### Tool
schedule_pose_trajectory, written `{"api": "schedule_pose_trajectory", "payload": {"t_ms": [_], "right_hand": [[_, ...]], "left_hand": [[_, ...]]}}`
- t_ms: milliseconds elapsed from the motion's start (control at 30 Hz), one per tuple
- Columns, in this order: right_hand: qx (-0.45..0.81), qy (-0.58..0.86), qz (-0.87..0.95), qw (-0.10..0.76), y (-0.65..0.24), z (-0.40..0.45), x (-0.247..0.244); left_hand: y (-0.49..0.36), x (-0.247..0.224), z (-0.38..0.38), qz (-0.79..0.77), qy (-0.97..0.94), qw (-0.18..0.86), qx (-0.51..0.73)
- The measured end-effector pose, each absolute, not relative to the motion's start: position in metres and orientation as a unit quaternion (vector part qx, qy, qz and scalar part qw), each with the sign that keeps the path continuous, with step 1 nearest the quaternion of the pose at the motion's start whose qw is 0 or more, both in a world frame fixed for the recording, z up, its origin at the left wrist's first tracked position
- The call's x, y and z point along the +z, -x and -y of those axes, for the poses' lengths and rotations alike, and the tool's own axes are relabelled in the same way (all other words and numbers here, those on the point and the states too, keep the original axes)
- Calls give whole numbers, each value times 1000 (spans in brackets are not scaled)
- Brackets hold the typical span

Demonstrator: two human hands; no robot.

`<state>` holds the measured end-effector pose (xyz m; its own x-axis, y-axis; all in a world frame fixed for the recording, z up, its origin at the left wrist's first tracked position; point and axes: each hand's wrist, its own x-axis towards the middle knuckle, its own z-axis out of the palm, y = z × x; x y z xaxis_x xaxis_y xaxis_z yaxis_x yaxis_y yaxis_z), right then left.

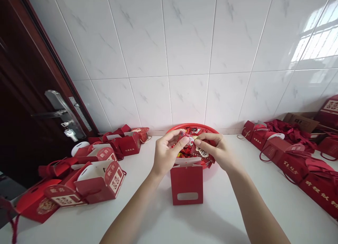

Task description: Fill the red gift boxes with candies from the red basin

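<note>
Both hands are raised over a red plastic basket [182, 125] heaped with wrapped candies. Between the thumb and fingers of my left hand [169, 151] is a small wrapped candy [189, 140], pink and red with white. My right hand [215, 149] pinches a wrapped candy with a yellowish end, close beside the left fingertips. Below and in front of them, a red paper gift box [187, 182] stands upright with its top open and an oval cutout in its front flap. A red candy packet [202, 152] with pale lettering shows under my right fingers.
Red gift boxes [99, 180] crowd the left side, several with open tops. Another row of red boxes [293, 163] runs along the right, near a brown cardboard box [301, 122]. Behind is a tiled wall [188, 43]; a dark door with keys [70, 131] stands left.
</note>
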<state>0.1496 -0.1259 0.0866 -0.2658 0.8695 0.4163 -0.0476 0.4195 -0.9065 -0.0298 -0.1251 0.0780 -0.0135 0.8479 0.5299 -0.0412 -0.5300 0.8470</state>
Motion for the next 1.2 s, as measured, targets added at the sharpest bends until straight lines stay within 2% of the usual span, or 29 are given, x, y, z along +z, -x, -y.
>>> {"api": "schedule_pose_trajectory", "payload": {"t_ms": [100, 200, 433, 700, 933, 1200], "right_hand": [[446, 300, 664, 520, -148, 129, 88], [447, 299, 691, 482, -148, 132, 91], [410, 319, 742, 424, -153, 138, 97], [430, 296, 748, 411, -151, 135, 92], [464, 295, 751, 365, -148, 140, 94], [459, 299, 749, 372, -150, 139, 94]], "left_hand": [[30, 76, 128, -336, -584, 339, 657], [31, 74, 128, -335, -573, 348, 662], [36, 78, 130, -337, -592, 394, 617], [34, 79, 133, -317, -566, 465, 602], [32, 77, 134, -304, -550, 435, 646], [33, 78, 136, -305, -553, 438, 639]]}}
